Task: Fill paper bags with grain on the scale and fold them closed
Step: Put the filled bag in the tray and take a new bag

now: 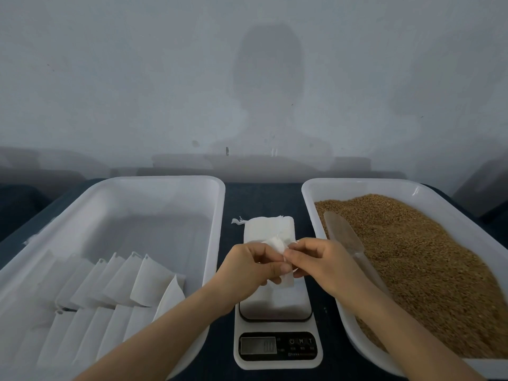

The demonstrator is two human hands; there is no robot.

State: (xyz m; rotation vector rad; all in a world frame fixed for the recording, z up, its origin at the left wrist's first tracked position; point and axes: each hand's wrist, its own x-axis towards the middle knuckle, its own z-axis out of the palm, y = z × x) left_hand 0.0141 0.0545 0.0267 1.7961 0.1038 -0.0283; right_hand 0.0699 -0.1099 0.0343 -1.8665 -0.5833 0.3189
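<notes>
Here the left grip (247, 268) and right grip (321, 262) each pinch one bag (273, 243), held between them over the scale (277, 350); left tray (165, 188) holds bags (148, 279); right tray (357, 185) holds grain (412, 257) and a scoop (346, 237); dark surface (264, 199); pale wall (137, 78) beyond.

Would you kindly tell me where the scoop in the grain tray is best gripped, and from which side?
Probably by its narrow handle, from above and the near side. The scoop lies flat on the grain along the tray's left wall, wide bowl pointing away, handle toward the person, right beside the right hand, which pinches a bag.
</notes>
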